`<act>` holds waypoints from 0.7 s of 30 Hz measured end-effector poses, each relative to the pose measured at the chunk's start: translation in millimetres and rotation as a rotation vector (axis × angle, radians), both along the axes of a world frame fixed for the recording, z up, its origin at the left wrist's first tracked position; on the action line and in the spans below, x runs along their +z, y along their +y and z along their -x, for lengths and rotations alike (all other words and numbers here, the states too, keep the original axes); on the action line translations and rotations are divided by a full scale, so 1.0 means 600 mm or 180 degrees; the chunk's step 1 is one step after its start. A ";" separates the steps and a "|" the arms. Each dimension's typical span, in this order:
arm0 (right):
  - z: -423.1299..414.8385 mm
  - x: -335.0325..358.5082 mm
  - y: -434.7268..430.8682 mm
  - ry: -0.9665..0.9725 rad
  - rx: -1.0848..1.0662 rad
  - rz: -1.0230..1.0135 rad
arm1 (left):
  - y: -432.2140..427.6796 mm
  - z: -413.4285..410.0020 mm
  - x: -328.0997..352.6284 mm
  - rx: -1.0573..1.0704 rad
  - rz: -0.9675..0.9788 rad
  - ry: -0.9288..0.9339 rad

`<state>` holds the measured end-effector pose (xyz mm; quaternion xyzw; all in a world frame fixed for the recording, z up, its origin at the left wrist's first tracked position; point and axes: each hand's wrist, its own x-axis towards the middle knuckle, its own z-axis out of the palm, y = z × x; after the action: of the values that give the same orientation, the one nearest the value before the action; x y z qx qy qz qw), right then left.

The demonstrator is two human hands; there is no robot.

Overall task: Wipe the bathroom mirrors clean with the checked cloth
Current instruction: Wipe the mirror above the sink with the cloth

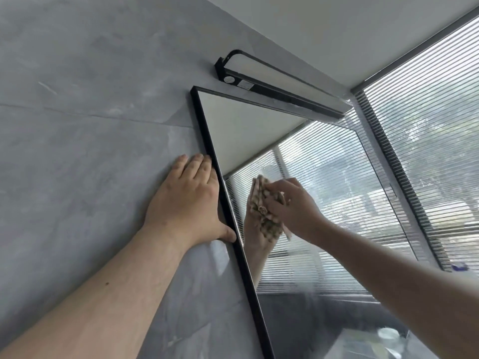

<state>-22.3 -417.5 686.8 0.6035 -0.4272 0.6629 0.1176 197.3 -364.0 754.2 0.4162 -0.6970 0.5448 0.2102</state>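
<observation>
Item: my right hand (290, 206), fingers curled round the bunched checked cloth (264, 206), pressing it to the mirror (324, 203) glass near the left frame edge. My left hand (189, 198): spread flat on the grey wall (77, 112), thumb against the frame. Most unwiped glass lies rightward and down along the mirror's long axis; right hand nearer.

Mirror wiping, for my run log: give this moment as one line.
right hand: presses checked cloth on mirror | left hand: flat on grey wall, thumb at black frame | phase: wiping
</observation>
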 end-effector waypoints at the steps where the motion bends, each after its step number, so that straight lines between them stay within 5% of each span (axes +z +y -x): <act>1: -0.012 -0.026 0.008 0.0106 0.0007 -0.0019 | 0.002 0.001 0.000 0.0013 -0.0005 0.0002; 6: -0.031 -0.084 0.022 0.0603 -0.0188 0.0171 | 0.006 0.002 0.001 0.0123 -0.0058 -0.0042; 14: -0.009 0.008 -0.006 -0.0400 -0.0389 0.0237 | 0.007 0.004 -0.001 0.0179 -0.0042 -0.0026; 21: -0.070 -0.004 -0.018 -0.0415 -0.0263 0.0716 | 0.000 0.003 -0.002 0.0154 0.0064 -0.0054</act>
<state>19.8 -428.2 684.3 0.5241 -0.3813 0.7390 0.1837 195.7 -364.1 753.2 0.4261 -0.6830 0.5602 0.1952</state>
